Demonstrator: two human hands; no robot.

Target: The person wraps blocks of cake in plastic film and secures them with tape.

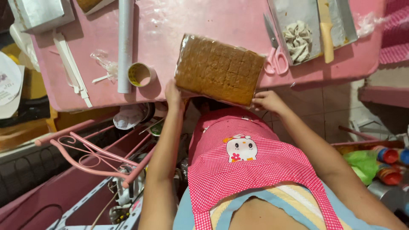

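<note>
Pink counter [204, 17] fills the top of the view, near edge running across the middle. Person wears a pink checked apron [251, 166] with a cartoon patch, seen from above. Brown slab of scored squares wrapped in clear plastic [219, 69] sits tilted at the counter's near edge, its lower side hanging a bit past the edge. Left hand [174, 96] is at the slab's lower left corner, fingers closed on the wrap edge, holding it. Right hand [267, 101] is at the lower right corner, fingers [257, 101] pinching the plastic there. Metal tray [313, 27] at upper right, well apart from the hands, holds a pile of pale twisted pieces [298, 40] and a knife with a yellowish handle [326, 30]. Long white tube [125, 44] lies upright in view on the left part of the counter. Silver box [40, 15] at top left corner. Pink-handled scissors [274, 51] lie between slab and tray, just beside the slab's right edge. Tape roll [141, 74] sits just beside the tube's lower end, left of the slab. Pink metal rack [93, 153] below the counter on the left. Bottles with red caps [387, 164] at far right edge.
</note>
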